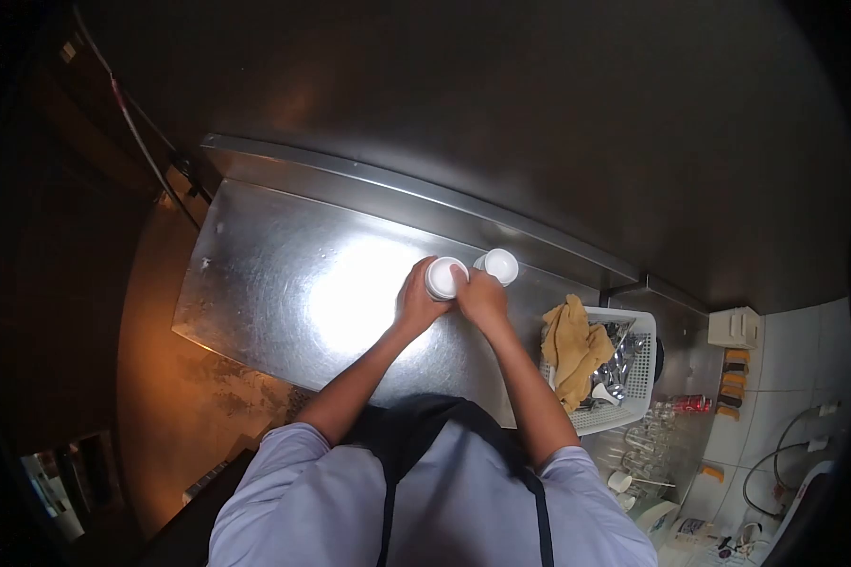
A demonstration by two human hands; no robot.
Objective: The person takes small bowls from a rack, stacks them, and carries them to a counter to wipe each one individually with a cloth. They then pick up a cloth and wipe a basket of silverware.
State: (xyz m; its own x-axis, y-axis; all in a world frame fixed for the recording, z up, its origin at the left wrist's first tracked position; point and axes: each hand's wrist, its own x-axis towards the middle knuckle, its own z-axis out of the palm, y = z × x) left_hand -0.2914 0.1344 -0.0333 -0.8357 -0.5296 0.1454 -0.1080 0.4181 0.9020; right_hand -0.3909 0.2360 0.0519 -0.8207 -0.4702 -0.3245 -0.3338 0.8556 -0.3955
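On steel counter [274, 274], left hand [414, 304], right hand [482, 300], fingers [418, 279] clasping white cup [442, 277], basket [645, 380] holding yellow cloth [572, 345], cutlery [620, 355].

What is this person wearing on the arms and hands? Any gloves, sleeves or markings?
No gloves: left hand and right hand are bare. Pale lilac-grey sleeves end near the elbows, forearms uncovered. A dark apron with shoulder straps covers the shirt.

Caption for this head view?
At a steel counter, left hand and right hand hold a white cup, another cup beside.
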